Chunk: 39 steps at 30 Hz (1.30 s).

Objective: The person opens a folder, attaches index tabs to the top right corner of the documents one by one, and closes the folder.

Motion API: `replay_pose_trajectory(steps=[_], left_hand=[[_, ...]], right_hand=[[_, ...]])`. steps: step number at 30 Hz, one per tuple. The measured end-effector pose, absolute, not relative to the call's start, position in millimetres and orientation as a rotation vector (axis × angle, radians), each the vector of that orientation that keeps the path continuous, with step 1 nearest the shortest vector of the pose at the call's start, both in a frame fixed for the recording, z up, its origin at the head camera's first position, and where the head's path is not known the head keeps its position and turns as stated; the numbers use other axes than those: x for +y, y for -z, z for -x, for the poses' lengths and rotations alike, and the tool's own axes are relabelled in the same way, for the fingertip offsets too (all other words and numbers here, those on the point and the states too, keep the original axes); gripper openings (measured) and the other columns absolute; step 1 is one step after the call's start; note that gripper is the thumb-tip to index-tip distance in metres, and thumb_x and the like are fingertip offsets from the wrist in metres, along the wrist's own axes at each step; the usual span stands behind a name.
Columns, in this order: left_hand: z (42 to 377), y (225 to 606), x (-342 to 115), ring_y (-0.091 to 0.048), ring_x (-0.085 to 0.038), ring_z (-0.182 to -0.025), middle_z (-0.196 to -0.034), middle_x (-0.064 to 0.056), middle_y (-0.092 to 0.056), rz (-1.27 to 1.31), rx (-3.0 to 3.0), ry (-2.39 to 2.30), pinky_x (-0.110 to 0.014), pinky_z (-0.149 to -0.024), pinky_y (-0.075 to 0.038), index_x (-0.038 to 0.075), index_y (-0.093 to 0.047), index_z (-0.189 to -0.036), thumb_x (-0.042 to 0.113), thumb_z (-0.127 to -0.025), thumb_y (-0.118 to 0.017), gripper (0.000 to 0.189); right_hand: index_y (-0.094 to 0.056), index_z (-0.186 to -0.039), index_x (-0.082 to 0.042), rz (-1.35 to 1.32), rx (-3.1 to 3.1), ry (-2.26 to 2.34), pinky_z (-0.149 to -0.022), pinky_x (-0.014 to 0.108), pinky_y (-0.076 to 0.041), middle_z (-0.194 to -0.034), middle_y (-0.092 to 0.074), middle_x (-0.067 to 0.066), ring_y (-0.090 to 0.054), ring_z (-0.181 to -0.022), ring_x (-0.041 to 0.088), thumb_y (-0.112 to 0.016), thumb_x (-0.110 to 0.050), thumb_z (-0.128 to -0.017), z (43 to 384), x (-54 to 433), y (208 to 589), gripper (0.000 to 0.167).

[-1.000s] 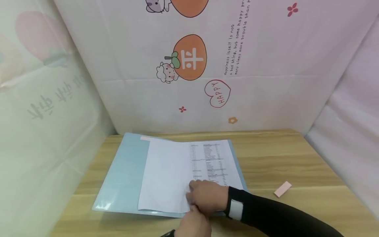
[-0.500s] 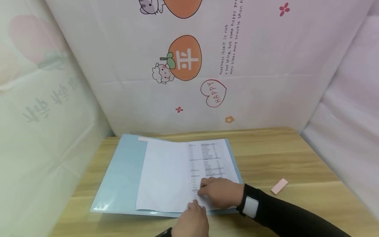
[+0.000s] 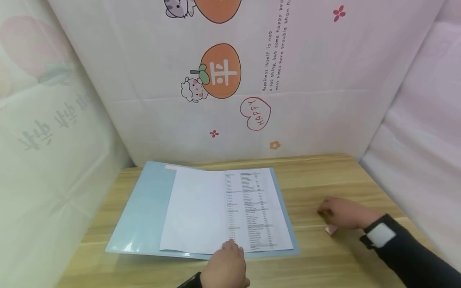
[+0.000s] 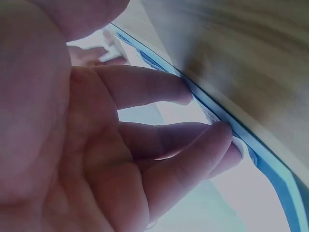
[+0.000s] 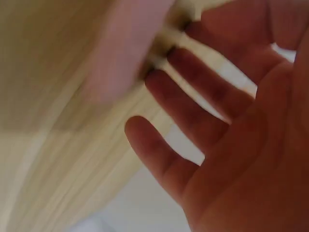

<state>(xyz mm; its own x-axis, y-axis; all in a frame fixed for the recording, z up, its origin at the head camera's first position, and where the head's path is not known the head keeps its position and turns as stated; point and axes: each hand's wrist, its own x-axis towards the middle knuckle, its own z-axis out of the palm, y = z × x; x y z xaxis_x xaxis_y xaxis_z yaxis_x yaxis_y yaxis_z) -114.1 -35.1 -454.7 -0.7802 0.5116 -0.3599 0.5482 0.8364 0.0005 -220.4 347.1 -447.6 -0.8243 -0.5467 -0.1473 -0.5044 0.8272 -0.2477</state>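
Observation:
A light-blue folder (image 3: pixel 135 222) lies opened out on the table. On it is a white sheet (image 3: pixel 194 212), plain on its left part and printed with columns of text on its right. My left hand (image 3: pixel 226 266) rests at the folder's near edge; in the left wrist view its extended fingertips touch the edge of the sheet and folder. To the right, my right hand (image 3: pixel 342 213) is over a small pink strip (image 3: pixel 331 229), mostly covered in the head view. From the right wrist, the blurred strip lies close to the fingertips, and the fingers are spread and only slightly bent.
A second pale pink strip (image 3: pixel 171 167) is at the folder's top edge. Wood-grain table surface (image 3: pixel 306 176) extends right of the folder. A printed white cloth (image 3: pixel 306 120) hangs behind the table, with white cloth on both sides.
My right hand has left the lower part of the sheet and moved right to the pink strip. My left hand stays at the folder's near edge. The head view has shifted slightly.

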Motion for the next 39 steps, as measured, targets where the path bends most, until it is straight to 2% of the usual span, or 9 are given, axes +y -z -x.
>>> replay_pose_trajectory(steps=[4, 8, 12, 16, 21, 25, 31, 35, 39], left_hand=[[115, 455, -40, -0.05, -0.014, -0.088, -0.101, -0.013, -0.058, -0.836, 2.708, 0.16, -0.025, -0.065, -0.052, 0.003, -0.064, -0.13, 0.06, -0.082, -0.072, 0.075], [116, 454, -42, -0.051, -0.014, -0.09, -0.105, -0.013, -0.059, -0.852, 2.733, 0.173, -0.024, -0.063, -0.051, 0.003, -0.064, -0.129, 0.06, -0.083, -0.071, 0.074], [116, 452, -44, -0.052, -0.014, -0.093, -0.108, -0.012, -0.06, -0.845, 2.734, 0.139, -0.025, -0.065, -0.052, 0.003, -0.064, -0.128, 0.058, -0.083, -0.072, 0.072], [116, 452, -44, -0.053, -0.014, -0.094, -0.107, -0.012, -0.06, -0.85, 2.732, 0.106, -0.026, -0.067, -0.053, 0.002, -0.065, -0.127, 0.057, -0.083, -0.073, 0.071], [115, 452, -45, -0.052, -0.014, -0.093, -0.104, -0.01, -0.061, -0.897, 2.742, 0.137, -0.026, -0.067, -0.052, 0.002, -0.067, -0.124, 0.056, -0.084, -0.072, 0.067], [115, 451, -46, -0.052, -0.013, -0.09, -0.097, -0.007, -0.06, -0.912, 2.751, 0.143, -0.026, -0.065, -0.052, 0.003, -0.07, -0.118, 0.052, -0.086, -0.072, 0.059], [118, 449, -47, -0.047, -0.011, -0.077, -0.089, -0.002, -0.056, -0.873, 2.767, 0.017, -0.026, -0.058, -0.048, 0.003, -0.074, -0.098, 0.042, -0.089, -0.07, 0.041], [122, 446, -50, -0.044, -0.012, -0.071, -0.082, 0.001, -0.054, -0.931, 2.785, -0.015, -0.028, -0.058, -0.045, 0.008, -0.073, -0.082, 0.04, -0.092, -0.064, 0.036], [126, 442, -53, -0.042, -0.013, -0.065, -0.074, 0.004, -0.048, -0.968, 2.811, -0.063, -0.029, -0.056, -0.04, 0.014, -0.07, -0.077, 0.043, -0.094, -0.062, 0.035]], right_hand=[[-0.07, -0.116, -0.01, 0.824, 2.767, 0.312, -0.081, 0.045, -0.053, -0.113, -0.057, 0.005, -0.06, -0.098, 0.026, -0.075, -0.007, -0.079, 210, 382, 449, 0.037], [-0.07, -0.106, -0.019, 0.865, 2.83, 0.313, -0.073, 0.036, -0.054, -0.111, -0.056, 0.002, -0.062, -0.092, 0.019, -0.079, -0.011, -0.077, 202, 393, 457, 0.031], [-0.067, -0.093, -0.026, 0.807, 2.926, 0.255, -0.065, 0.029, -0.051, -0.096, -0.052, -0.008, -0.056, -0.078, 0.007, -0.082, -0.019, -0.08, 199, 390, 463, 0.021], [-0.066, -0.09, -0.024, 0.709, 2.964, 0.227, -0.061, 0.029, -0.047, -0.085, -0.049, -0.012, -0.048, -0.071, 0.003, -0.08, -0.019, -0.082, 196, 383, 462, 0.017], [-0.066, -0.089, -0.02, 0.703, 2.998, 0.227, -0.062, 0.032, -0.049, -0.08, -0.053, -0.012, -0.051, -0.07, 0.005, -0.078, -0.016, -0.082, 196, 372, 462, 0.015], [-0.064, -0.085, -0.021, 0.657, 3.0, 0.285, -0.058, 0.031, -0.045, -0.075, -0.053, -0.012, -0.048, -0.064, 0.005, -0.076, -0.019, -0.084, 196, 358, 461, 0.012], [-0.062, -0.083, -0.025, 0.696, 3.014, 0.39, -0.055, 0.026, -0.041, -0.07, -0.049, -0.015, -0.044, -0.06, 0.004, -0.075, -0.025, -0.086, 195, 313, 446, 0.013], [-0.062, -0.084, -0.026, 0.818, 3.028, 0.495, -0.055, 0.025, -0.041, -0.071, -0.048, -0.016, -0.045, -0.061, 0.003, -0.073, -0.024, -0.087, 194, 273, 429, 0.012], [-0.063, -0.084, -0.026, 0.895, 3.031, 0.621, -0.054, 0.024, -0.043, -0.073, -0.05, -0.016, -0.048, -0.063, 0.003, -0.072, -0.025, -0.088, 191, 235, 413, 0.01]])
